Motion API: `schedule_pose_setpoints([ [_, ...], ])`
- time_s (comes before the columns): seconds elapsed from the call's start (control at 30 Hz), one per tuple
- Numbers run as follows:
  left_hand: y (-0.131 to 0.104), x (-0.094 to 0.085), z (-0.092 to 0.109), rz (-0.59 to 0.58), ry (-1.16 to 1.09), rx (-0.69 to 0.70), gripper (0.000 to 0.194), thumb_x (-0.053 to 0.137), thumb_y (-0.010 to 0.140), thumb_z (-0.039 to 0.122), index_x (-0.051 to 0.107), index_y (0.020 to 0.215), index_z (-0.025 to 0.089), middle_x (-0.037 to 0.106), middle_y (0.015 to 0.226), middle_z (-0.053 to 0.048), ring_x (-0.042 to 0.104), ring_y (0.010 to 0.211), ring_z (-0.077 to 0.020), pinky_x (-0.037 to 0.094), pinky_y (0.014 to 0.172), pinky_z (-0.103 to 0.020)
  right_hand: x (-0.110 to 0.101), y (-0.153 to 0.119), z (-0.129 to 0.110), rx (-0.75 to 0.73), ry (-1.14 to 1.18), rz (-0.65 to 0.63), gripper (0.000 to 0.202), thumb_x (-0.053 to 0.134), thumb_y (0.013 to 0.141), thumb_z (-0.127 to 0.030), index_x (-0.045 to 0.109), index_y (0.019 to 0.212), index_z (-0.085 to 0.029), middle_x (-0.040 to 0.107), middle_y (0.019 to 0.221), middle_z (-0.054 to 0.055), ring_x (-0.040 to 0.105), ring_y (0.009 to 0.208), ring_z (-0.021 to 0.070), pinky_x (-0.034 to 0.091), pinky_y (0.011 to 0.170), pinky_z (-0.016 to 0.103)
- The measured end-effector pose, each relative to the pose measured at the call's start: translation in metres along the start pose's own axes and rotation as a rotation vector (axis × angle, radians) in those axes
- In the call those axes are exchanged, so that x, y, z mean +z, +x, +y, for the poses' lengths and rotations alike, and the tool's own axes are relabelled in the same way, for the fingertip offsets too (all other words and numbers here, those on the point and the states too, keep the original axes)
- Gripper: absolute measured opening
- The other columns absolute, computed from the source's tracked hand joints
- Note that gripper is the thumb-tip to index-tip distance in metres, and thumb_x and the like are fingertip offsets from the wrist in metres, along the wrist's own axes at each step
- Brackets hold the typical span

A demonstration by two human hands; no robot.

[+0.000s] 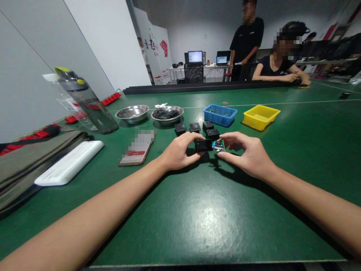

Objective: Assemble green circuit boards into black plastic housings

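Our left hand [177, 152] grips a black casing [203, 146], thumb below and fingers above, covering part of its left end. Our right hand [252, 155] pinches a small circuit board [219, 145] between thumb and fingers; we cannot make out its tiny blue and silvery parts. The two pieces are side by side above the green surface [208, 226], and we cannot tell whether they touch. Just beyond them stand four black blocks [212, 134], the nearest partly hiding the one behind it. A flat dark piece [237, 148] shows only in part beyond our right hand.

Farther back, dark pieces [169, 113] run together inside a metal bowl [166, 121], with a second metal bowl [132, 112] to its left. In the blue tray [218, 118] we see only small greenish bits, too small to name; a yellow tray [258, 122] stands to its right. On our left, blurring covers part of a phone [138, 153], a grey bottle [91, 105] overlaps a clear one, and the frame's edge cuts off a bag [31, 158].
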State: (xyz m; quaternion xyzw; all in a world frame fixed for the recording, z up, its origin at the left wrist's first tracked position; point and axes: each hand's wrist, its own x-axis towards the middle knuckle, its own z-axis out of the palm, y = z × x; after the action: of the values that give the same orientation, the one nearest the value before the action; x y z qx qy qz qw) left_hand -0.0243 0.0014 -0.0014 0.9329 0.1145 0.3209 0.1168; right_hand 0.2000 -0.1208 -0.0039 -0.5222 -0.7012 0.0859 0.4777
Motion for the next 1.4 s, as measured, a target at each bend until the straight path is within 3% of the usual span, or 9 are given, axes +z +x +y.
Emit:
schedule_pose_setpoints([
  [1.07, -0.0015, 0.0006, -0.0014, 0.013, 0.023, 0.017, 0.029, 0.068, 0.082, 0.026, 0.059, 0.108, 0.018, 0.071, 0.101, -0.004, 0.067, 0.090, -0.0176, 0.054, 0.084, -0.029, 0.0025, 0.0011, 0.0027, -0.042, 0.040, 0.022, 0.038, 0.078, 0.078, -0.024, 0.066, 0.114, -0.022, 0.076, 0.102, 0.005, 0.073, 0.089, 0.0211, 0.062, 0.075, 0.033],
  [1.4, -0.0013, -0.0016, 0.0028, 0.023, -0.042, -0.007, 0.035, 0.066, 0.078, 0.023, 0.054, 0.110, 0.018, 0.073, 0.114, -0.009, 0.069, 0.094, -0.0179, 0.055, 0.085, -0.029, 0.0022, 0.0003, 0.0013, -0.029, 0.043, 0.025, 0.037, 0.077, 0.079, -0.022, 0.065, 0.114, -0.021, 0.076, 0.100, 0.004, 0.072, 0.088, 0.0202, 0.061, 0.074, 0.031],
])
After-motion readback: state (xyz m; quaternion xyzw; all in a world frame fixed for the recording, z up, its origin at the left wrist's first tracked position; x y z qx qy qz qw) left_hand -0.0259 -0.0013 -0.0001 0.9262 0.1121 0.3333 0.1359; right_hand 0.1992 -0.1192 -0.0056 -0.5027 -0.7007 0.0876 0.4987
